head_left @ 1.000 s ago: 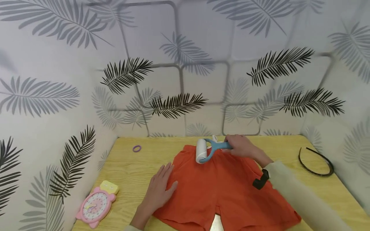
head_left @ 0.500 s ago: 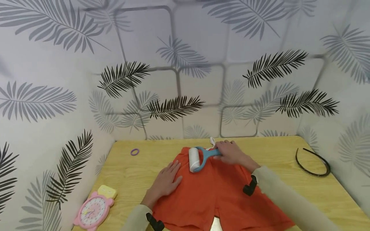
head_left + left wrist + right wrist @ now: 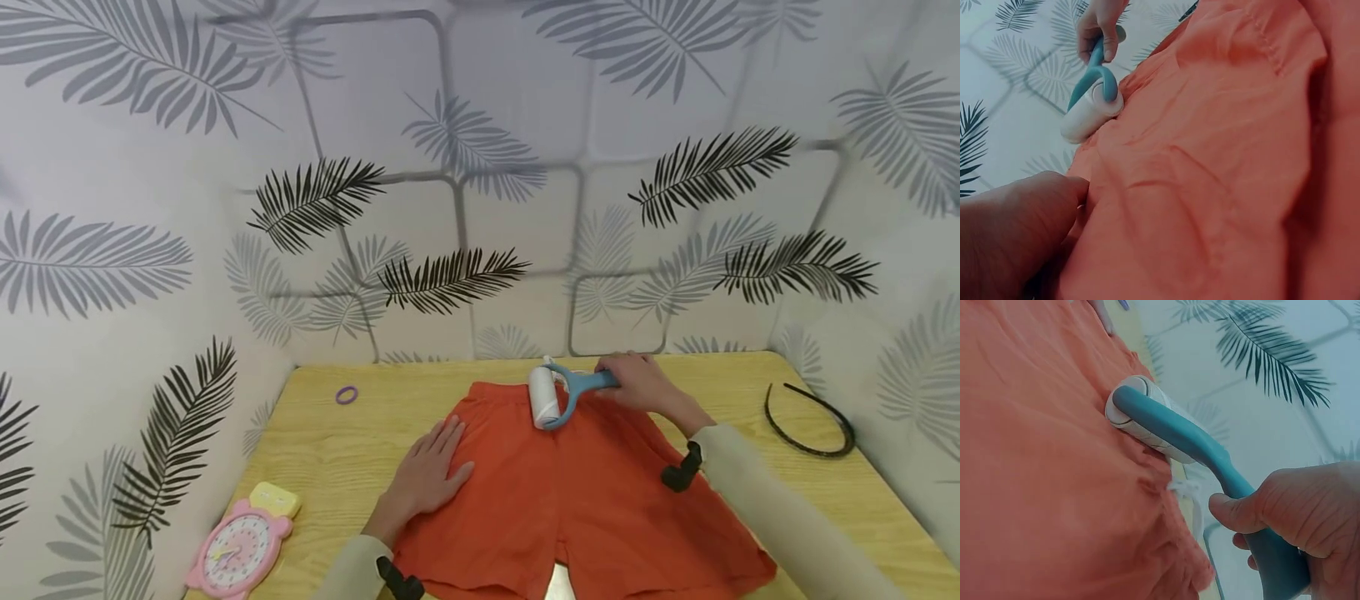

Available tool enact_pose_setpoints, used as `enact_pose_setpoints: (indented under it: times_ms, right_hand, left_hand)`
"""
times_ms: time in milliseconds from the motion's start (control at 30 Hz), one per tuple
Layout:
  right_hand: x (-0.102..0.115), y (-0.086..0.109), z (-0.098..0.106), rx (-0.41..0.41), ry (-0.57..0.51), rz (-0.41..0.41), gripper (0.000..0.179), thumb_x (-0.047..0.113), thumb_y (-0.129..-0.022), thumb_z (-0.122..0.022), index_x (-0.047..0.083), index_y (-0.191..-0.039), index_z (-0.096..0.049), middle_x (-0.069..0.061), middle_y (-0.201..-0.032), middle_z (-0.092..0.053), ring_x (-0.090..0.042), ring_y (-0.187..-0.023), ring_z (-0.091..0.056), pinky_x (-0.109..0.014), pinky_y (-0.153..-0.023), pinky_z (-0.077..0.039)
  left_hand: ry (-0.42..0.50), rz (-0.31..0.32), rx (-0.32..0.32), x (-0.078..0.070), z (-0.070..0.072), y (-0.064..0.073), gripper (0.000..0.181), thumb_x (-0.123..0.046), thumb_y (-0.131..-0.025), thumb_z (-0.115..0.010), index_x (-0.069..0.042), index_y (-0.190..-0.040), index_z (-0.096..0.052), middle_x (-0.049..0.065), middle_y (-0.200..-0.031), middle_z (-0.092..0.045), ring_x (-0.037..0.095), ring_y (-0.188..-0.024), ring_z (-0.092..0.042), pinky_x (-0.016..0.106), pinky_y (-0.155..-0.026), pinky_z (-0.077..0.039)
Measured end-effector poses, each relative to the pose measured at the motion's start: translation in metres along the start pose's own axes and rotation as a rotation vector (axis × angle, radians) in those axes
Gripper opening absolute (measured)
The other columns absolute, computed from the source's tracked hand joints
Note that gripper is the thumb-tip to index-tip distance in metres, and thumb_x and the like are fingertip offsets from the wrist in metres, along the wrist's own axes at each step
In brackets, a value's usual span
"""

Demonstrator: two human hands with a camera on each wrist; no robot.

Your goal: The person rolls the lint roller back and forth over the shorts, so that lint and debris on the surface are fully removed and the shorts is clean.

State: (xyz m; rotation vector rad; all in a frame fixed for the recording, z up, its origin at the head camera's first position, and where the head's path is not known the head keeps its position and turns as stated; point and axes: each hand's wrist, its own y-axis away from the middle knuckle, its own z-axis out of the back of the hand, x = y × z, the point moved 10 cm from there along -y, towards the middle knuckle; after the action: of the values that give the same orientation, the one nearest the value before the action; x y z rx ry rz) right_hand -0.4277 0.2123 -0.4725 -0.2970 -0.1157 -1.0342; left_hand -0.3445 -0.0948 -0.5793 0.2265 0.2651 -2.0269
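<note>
Orange-red shorts (image 3: 495,500) lie spread flat, waistband toward the wall. My right hand (image 3: 641,383) grips the blue handle of a lint roller (image 3: 545,398), whose white roll sits on the waistband near the middle. In the right wrist view the thumb and fingers wrap round the handle of the lint roller (image 3: 1172,428), and the roll touches the cloth at the waist edge. White drawstring (image 3: 1185,487) ends show beside it. Flat on the left side of the shorts rests my left hand (image 3: 427,471), fingers extended. Its fingertips are mostly hidden in the left wrist view.
On the wooden table (image 3: 322,458), a pink toy clock (image 3: 238,550) and a yellow block (image 3: 275,500) lie at the left. A purple ring (image 3: 347,395) is at the back left, a black headband (image 3: 813,450) at the right. Leaf-patterned walls (image 3: 517,208) border the table.
The lint roller first moved left and a little nearer across the waist of the shorts, then back right. My left hand slid slightly up the left side and stays flat.
</note>
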Motion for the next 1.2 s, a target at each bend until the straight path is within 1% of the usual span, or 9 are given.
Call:
enact_pose_setpoints:
  times_ms: [133,200,333,467,633,833,900,1033,1200]
  right_hand:
    - [-0.015,0.009,0.003,0.005,0.004,-0.019,0.022,0.023,-0.091,-0.083,0.01,-0.106,-0.074,-0.005,-0.102,-0.073,-0.026,-0.091,-0.065,-0.059,-0.083,-0.043]
    - [-0.021,0.014,0.006,0.014,0.001,-0.032,0.021,0.023,-0.091,-0.082,0.01,-0.106,-0.074,-0.005,-0.101,-0.073,-0.026,-0.091,-0.065,-0.06,-0.083,-0.043]
    - [-0.04,0.026,0.013,0.029,0.005,-0.069,0.02,0.021,-0.09,-0.083,0.011,-0.104,-0.074,-0.004,-0.098,-0.072,-0.029,-0.09,-0.066,-0.063,-0.082,-0.044]
    - [-0.061,0.041,0.024,0.035,0.028,-0.11,0.02,0.018,-0.088,-0.084,0.01,-0.102,-0.073,-0.005,-0.095,-0.071,-0.03,-0.087,-0.066,-0.064,-0.078,-0.044]
    - [-0.083,0.059,0.042,0.048,0.033,-0.164,0.02,0.016,-0.088,-0.083,0.006,-0.101,-0.073,-0.006,-0.092,-0.071,-0.032,-0.086,-0.065,-0.07,-0.081,-0.04]
    - [-0.102,0.074,0.061,0.034,0.043,-0.217,0.022,0.017,-0.087,-0.082,0.003,-0.101,-0.073,-0.008,-0.09,-0.071,-0.032,-0.083,-0.064,-0.069,-0.081,-0.04]
    - [-0.104,0.076,0.064,0.026,0.06,-0.215,0.023,0.017,-0.088,-0.082,0.002,-0.102,-0.073,-0.009,-0.09,-0.071,-0.033,-0.083,-0.064,-0.068,-0.08,-0.041]
    - [-0.099,0.079,0.07,-0.009,0.084,-0.194,0.024,0.02,-0.088,-0.083,0.005,-0.104,-0.073,-0.005,-0.089,-0.07,-0.028,-0.08,-0.062,-0.057,-0.073,-0.045]
    - [-0.073,0.075,0.072,-0.074,0.046,-0.129,0.026,0.02,-0.087,-0.085,0.004,-0.104,-0.073,-0.003,-0.087,-0.069,-0.022,-0.075,-0.061,-0.045,-0.065,-0.045]
  left_hand:
    - [0.001,0.014,0.008,0.0,-0.001,0.003,0.074,-0.052,-0.109,-0.044,-0.008,-0.166,-0.027,0.01,-0.173,-0.023,0.033,-0.159,-0.02,0.053,-0.125,-0.026]
    - [0.008,0.014,0.005,-0.002,0.0,0.004,0.074,-0.051,-0.108,-0.046,-0.007,-0.166,-0.029,0.012,-0.172,-0.024,0.034,-0.159,-0.022,0.055,-0.125,-0.026]
    - [0.038,0.014,0.006,-0.006,0.003,0.004,0.072,-0.047,-0.108,-0.049,-0.006,-0.164,-0.032,0.013,-0.171,-0.027,0.035,-0.158,-0.024,0.057,-0.124,-0.025]
    - [0.029,0.013,0.006,-0.009,0.003,0.002,0.072,-0.048,-0.108,-0.047,-0.007,-0.165,-0.032,0.012,-0.172,-0.027,0.035,-0.158,-0.023,0.055,-0.125,-0.025]
    - [0.018,0.019,0.008,-0.009,0.003,0.0,0.072,-0.048,-0.108,-0.047,-0.008,-0.165,-0.032,0.012,-0.172,-0.026,0.035,-0.158,-0.023,0.055,-0.125,-0.024]
    - [0.027,0.028,0.016,-0.008,0.003,0.0,0.072,-0.049,-0.108,-0.047,-0.008,-0.165,-0.031,0.011,-0.172,-0.026,0.034,-0.159,-0.022,0.055,-0.125,-0.023]
    - [0.021,0.029,0.015,-0.007,0.002,0.001,0.072,-0.05,-0.108,-0.046,-0.009,-0.165,-0.031,0.011,-0.172,-0.026,0.034,-0.159,-0.022,0.055,-0.125,-0.024]
    - [0.019,0.027,0.011,-0.005,0.0,0.002,0.072,-0.05,-0.108,-0.047,-0.008,-0.165,-0.032,0.011,-0.171,-0.027,0.035,-0.158,-0.023,0.055,-0.125,-0.024]
    - [0.008,0.027,-0.002,-0.002,0.0,0.002,0.072,-0.05,-0.108,-0.046,-0.008,-0.165,-0.031,0.011,-0.172,-0.027,0.034,-0.158,-0.022,0.055,-0.125,-0.024]
